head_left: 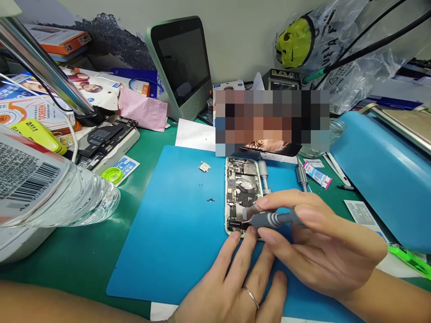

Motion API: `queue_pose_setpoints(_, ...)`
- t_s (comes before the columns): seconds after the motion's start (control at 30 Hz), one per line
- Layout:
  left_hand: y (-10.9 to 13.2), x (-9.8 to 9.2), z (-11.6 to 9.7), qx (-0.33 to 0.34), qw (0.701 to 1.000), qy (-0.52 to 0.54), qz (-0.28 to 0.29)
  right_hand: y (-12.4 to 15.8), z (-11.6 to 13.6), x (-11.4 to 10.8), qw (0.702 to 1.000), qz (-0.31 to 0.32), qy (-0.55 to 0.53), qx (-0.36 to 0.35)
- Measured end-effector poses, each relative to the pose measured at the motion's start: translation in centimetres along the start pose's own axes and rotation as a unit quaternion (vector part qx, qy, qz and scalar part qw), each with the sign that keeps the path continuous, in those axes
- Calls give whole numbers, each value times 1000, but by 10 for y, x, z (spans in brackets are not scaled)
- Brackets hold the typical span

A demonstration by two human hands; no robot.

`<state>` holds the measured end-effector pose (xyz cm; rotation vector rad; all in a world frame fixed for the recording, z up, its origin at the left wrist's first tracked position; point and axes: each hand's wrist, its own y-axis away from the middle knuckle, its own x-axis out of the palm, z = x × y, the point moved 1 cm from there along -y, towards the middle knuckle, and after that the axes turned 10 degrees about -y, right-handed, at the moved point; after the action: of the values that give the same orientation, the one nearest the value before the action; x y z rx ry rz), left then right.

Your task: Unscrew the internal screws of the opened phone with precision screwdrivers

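Note:
An opened phone point(243, 193) lies upright on a blue mat point(161, 224), its inner parts showing. My right hand point(323, 246) grips a grey screwdriver point(269, 219), whose tip touches the phone's lower part. With its fingers spread, my left hand point(239, 282) rests on the mat, fingertips against the phone's bottom edge; a ring is on one finger. To the phone's left lie a small metal plate point(204, 167), a small dark part point(210, 200) and tiny screws. Two more screwdrivers, one grey point(264, 172) and another point(302, 176), are behind my right hand.
A plastic bottle point(67, 193) stands at the left, near a second opened phone housing point(107, 139). A tablet-like screen point(182, 63) is at the back. A blue case point(387, 175) is at the right. A pixelated patch hides part of the back.

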<state>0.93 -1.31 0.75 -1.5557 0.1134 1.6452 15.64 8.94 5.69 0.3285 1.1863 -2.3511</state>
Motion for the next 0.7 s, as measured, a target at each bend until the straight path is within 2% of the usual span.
queue_pose_setpoints(0.23,0,-2,0,-3,1000,0,8,0,1,2,999,2,-25,44)
queue_pose_setpoints(0.7,-2,-2,3,4,1000,-2,3,3,4,-1,999,-3,-37,37)
